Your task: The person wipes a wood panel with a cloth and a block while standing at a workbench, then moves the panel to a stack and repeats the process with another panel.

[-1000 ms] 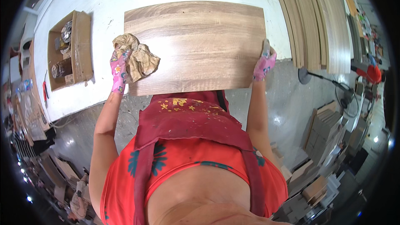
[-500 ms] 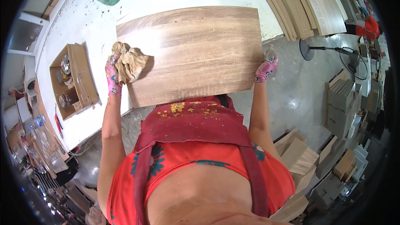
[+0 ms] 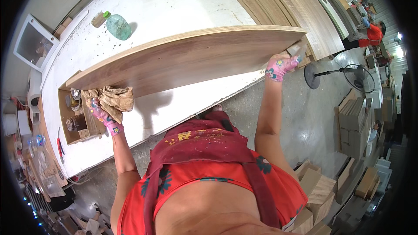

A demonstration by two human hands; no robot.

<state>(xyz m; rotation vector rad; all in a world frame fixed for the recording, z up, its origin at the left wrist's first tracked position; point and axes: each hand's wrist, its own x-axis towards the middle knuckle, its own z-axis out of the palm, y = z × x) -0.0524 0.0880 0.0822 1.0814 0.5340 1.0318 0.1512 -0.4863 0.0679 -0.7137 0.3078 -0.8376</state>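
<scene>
A wood-grain board [image 3: 187, 61] is tipped up on its long edge above the white worktable [image 3: 174, 109], its broad face toward me. My left hand [image 3: 103, 115], in a pink flowered glove, is closed on a crumpled, stained tan rag [image 3: 115, 100] at the board's left end. In a matching glove, my right hand [image 3: 281, 66] grips the board's right end, fingers partly hidden. Something pale and translucent [image 3: 300, 51] shows at its fingertips; I cannot make out what it is.
Left of the rag sits an open cardboard box [image 3: 89, 132] holding jars; red-handled pliers [image 3: 60, 148] lie nearby. A green-capped bottle [image 3: 117, 26] stands beyond the board. Stacked panels [image 3: 278, 0] are at far right. A fan [image 3: 359, 78] and a person in red [image 3: 372, 35] are farther right.
The board has gone from lying nearly flat to tipped up, and now slants across the table. My left hand and rag moved down and left toward the box; my view has shifted too.
</scene>
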